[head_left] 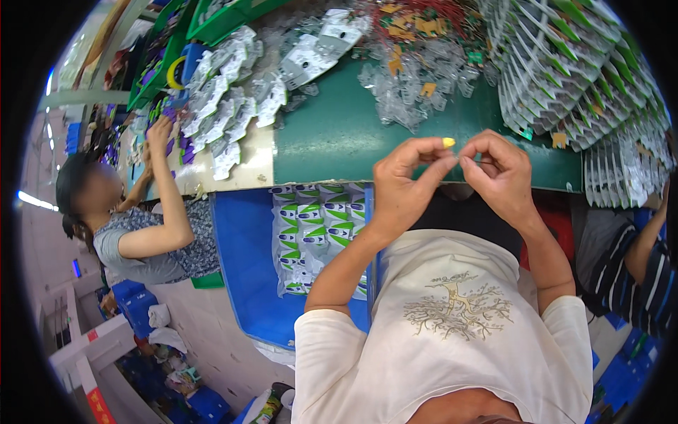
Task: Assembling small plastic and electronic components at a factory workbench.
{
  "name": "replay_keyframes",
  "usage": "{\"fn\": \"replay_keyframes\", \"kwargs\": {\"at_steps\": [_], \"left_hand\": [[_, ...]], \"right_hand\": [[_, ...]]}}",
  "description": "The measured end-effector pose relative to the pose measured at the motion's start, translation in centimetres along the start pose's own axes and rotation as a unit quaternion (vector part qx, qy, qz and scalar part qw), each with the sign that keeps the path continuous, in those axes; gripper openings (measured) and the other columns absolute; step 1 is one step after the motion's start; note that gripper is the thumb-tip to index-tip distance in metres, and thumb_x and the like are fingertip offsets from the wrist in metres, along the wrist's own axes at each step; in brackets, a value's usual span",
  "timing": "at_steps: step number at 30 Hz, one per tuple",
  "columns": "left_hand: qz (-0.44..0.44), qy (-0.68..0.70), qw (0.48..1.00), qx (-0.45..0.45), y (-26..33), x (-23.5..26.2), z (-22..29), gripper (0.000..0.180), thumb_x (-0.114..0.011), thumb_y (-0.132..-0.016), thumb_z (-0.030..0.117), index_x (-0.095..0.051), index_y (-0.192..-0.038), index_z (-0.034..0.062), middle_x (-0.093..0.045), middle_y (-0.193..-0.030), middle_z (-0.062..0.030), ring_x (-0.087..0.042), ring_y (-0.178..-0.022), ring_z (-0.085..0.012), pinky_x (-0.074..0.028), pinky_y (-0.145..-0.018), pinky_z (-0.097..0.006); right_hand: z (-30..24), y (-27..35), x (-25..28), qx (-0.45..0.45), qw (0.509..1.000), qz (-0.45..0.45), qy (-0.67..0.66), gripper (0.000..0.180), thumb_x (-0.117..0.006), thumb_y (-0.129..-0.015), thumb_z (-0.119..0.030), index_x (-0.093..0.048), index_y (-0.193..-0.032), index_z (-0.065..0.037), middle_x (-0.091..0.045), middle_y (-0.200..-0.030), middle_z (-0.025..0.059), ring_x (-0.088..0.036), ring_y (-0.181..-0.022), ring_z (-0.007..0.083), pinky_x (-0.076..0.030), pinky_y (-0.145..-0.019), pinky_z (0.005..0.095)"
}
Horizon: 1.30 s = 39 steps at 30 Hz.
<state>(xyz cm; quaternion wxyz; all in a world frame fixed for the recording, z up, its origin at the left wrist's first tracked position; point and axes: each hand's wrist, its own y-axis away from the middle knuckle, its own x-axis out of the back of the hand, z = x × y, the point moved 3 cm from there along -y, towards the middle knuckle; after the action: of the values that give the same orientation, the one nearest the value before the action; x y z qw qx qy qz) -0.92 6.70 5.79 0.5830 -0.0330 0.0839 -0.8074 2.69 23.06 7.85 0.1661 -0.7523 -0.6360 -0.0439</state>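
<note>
My left hand and my right hand are raised close together over the near edge of the green-topped table. The thumbs and forefingers of both are drawn together and almost meet. What lies between the fingertips is too small to make out. A small yellow covering shows at the tip of my left forefinger. Beyond my hands lies a heap of clear plastic parts, with small orange-yellow pieces on and around it.
Tall rows of grey-and-green shells stand at the right. White-and-grey shells are piled at the left. Red wires lie at the back. Below the table edge, a blue bin holds packed white-and-green items. A co-worker handles purple parts at the left.
</note>
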Motion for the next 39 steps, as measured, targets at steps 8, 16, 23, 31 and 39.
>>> {"fn": "replay_keyframes", "kwargs": {"at_steps": [8,16,23,31,39], "left_hand": [[0.006,0.086,0.996,0.036,0.6,1.1,-1.6,0.028,-0.075,-0.085,-0.003,-0.066,-0.111,-0.0048,-0.068,-0.091,-0.0053,-0.063,-0.082,-0.0083,-0.052,-0.074,-0.022],[-0.100,0.133,0.962,0.217,-0.4,3.2,-2.5,0.027,-0.078,-0.084,0.006,-0.069,-0.108,-0.0022,-0.068,-0.089,-0.0036,-0.062,-0.078,-0.0072,-0.052,-0.072,-0.023],[-0.066,0.130,0.970,0.194,-3.7,7.4,-1.4,0.052,-0.078,-0.082,0.007,-0.054,-0.128,0.0045,-0.067,-0.095,-0.0074,-0.065,-0.082,-0.0151,-0.053,-0.074,-0.027],[0.212,-0.656,0.701,-0.181,-8.6,20.9,-4.1,0.028,-0.070,-0.074,0.011,-0.068,-0.101,0.0081,-0.068,-0.098,-0.0075,-0.058,-0.102,-0.0267,-0.035,-0.095,-0.044],[0.057,-0.603,0.751,-0.264,-0.2,10.8,0.0,0.032,-0.071,-0.070,0.000,-0.064,-0.101,0.0062,-0.068,-0.097,-0.0080,-0.064,-0.093,-0.0246,-0.036,-0.105,-0.046]], "right_hand": [[-0.7,-0.6,-1.1,0.069,0.993,-0.068,0.069,0.009,-0.070,-0.080,0.002,-0.065,-0.086,-0.002,-0.063,-0.082,0.0017,-0.045,-0.057,0.0054,-0.033,-0.048,0.0222],[1.3,-1.6,-1.2,-0.029,0.983,-0.180,-0.020,0.009,-0.073,-0.081,0.000,-0.076,-0.089,-0.001,-0.071,-0.085,0.0092,-0.066,-0.077,0.0149,-0.051,-0.068,0.0269],[2.2,-3.1,-1.7,-0.099,0.977,-0.154,-0.105,0.004,-0.065,-0.092,-0.004,-0.062,-0.094,-0.002,-0.059,-0.086,-0.0035,-0.054,-0.073,0.0035,-0.045,-0.066,0.0203],[2.0,-2.1,-0.7,-0.106,0.970,-0.128,-0.180,0.006,-0.064,-0.093,-0.004,-0.060,-0.097,-0.002,-0.057,-0.088,-0.0039,-0.051,-0.080,0.0026,-0.042,-0.072,0.0187],[4.1,-1.0,2.0,-0.141,0.981,-0.089,-0.103,0.008,-0.064,-0.096,-0.008,-0.062,-0.098,0.000,-0.059,-0.086,-0.0048,-0.050,-0.072,-0.0001,-0.040,-0.063,0.0159]]}}
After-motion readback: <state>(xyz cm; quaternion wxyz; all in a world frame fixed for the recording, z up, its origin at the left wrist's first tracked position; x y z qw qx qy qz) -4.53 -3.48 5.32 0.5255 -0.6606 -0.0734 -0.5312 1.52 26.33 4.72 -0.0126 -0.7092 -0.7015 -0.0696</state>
